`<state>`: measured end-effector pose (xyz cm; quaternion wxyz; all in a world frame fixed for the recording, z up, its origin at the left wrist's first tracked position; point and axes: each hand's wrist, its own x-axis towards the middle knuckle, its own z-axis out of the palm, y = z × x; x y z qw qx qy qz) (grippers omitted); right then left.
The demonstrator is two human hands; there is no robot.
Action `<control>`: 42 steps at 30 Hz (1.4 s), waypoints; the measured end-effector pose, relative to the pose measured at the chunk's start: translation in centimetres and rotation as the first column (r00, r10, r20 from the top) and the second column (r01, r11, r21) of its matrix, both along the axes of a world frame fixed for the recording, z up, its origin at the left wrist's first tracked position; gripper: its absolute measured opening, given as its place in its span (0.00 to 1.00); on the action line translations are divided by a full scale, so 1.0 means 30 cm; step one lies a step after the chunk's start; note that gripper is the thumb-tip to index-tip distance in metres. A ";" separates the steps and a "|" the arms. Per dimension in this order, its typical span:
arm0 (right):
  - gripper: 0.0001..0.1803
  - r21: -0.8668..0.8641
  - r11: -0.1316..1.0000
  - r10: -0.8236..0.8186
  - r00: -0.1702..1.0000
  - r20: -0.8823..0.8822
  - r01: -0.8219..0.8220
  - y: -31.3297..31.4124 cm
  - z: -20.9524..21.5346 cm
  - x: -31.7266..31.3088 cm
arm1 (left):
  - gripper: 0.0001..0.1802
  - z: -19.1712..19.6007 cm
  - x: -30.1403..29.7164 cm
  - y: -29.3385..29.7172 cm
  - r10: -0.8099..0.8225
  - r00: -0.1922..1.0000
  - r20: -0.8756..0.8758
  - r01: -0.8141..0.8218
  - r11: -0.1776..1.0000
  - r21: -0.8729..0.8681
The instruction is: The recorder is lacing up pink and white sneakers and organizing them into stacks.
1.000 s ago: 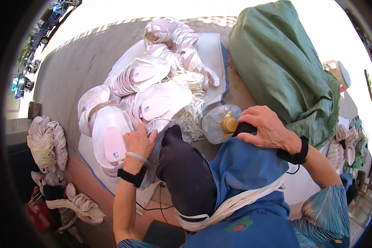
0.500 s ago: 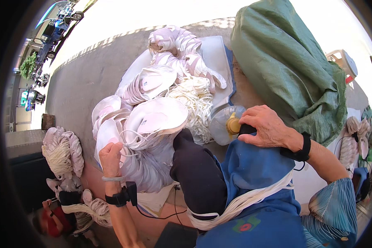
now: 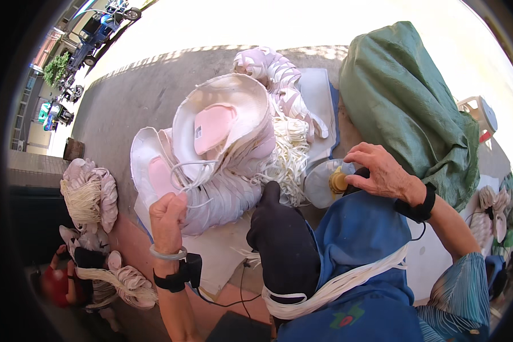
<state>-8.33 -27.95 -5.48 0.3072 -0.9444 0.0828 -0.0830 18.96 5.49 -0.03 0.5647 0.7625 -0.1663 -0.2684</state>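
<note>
My left hand (image 3: 168, 219) is a closed fist beside a bundle of white fabric pieces with pink pads (image 3: 215, 126). White cord (image 3: 195, 175) loops from that bundle to the fist, which grips it. The pieces are stacked and tilted up, so their pale insides show. My right hand (image 3: 382, 174) hovers over my knee, fingers apart and curved, with nothing in it. Just beside it is a clear plastic jug (image 3: 320, 185) with a yellow cap (image 3: 338, 182). A hank of white cords (image 3: 347, 285) lies across my blue apron (image 3: 365, 228).
A heap of white cords (image 3: 288, 154) lies beyond my dark-clad leg (image 3: 282, 236). More pale bundles (image 3: 88, 194) are stacked at left, near a person in red (image 3: 60, 285). A green tarp (image 3: 410, 114) covers something large at right. A thin cable (image 3: 228, 302) runs below the left wrist.
The near stack of fabric pieces has lifted and tipped, showing more of its pink pads. My right hand has risen off the knee. The view has shifted slightly.
</note>
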 end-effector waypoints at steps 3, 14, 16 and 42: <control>0.16 0.232 0.973 0.011 0.999 -0.038 -0.002 0.062 0.157 0.112 | 0.22 -0.112 -0.093 0.000 -0.081 0.997 -0.008 0.081 0.995 0.051; 0.14 0.149 0.963 0.216 0.974 0.074 -0.225 0.295 -0.121 0.384 | 0.20 -0.155 -0.207 -0.087 -0.181 0.983 0.015 0.181 0.984 -0.001; 0.15 0.195 0.947 0.259 0.966 0.015 -0.257 0.335 -0.085 0.366 | 0.20 -0.151 -0.209 -0.077 -0.188 0.982 -0.005 0.188 0.982 0.013; 0.15 0.747 0.664 0.301 0.928 -0.220 -0.038 0.301 0.004 0.385 | 0.09 -0.137 -0.264 -0.177 -0.378 0.794 0.476 0.199 0.902 0.384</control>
